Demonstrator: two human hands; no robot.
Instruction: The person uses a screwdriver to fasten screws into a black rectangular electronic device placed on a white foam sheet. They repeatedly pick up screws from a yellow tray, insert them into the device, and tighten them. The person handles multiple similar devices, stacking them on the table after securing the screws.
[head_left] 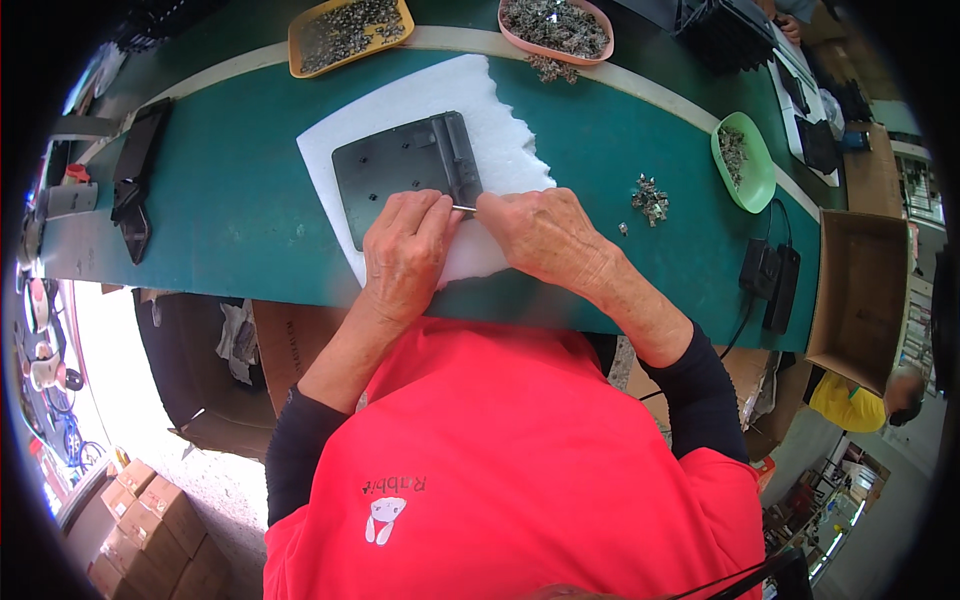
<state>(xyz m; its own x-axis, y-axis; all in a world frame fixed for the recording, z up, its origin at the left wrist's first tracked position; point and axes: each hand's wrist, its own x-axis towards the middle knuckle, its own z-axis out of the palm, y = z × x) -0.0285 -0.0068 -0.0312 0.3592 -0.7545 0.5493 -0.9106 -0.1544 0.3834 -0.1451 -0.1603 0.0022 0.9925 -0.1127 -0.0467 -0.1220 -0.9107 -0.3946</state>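
A flat black plastic panel with a raised ridge along its right side lies on a white foam sheet. Over its near right corner my two hands almost meet, with a short thin metal rod showing between them. My left hand is closed, its fingertips pinched at the rod's left end. Closed as well, my right hand grips the rod's right end, and its fingers hide the rest. Whether the rod belongs to a tool cannot be seen.
Small metal parts fill a yellow tray, a pink tray and a green tray. More lie loose in a pile right of the foam. Black power adapters with cables sit right; a black bracket lies left. Another person is at right.
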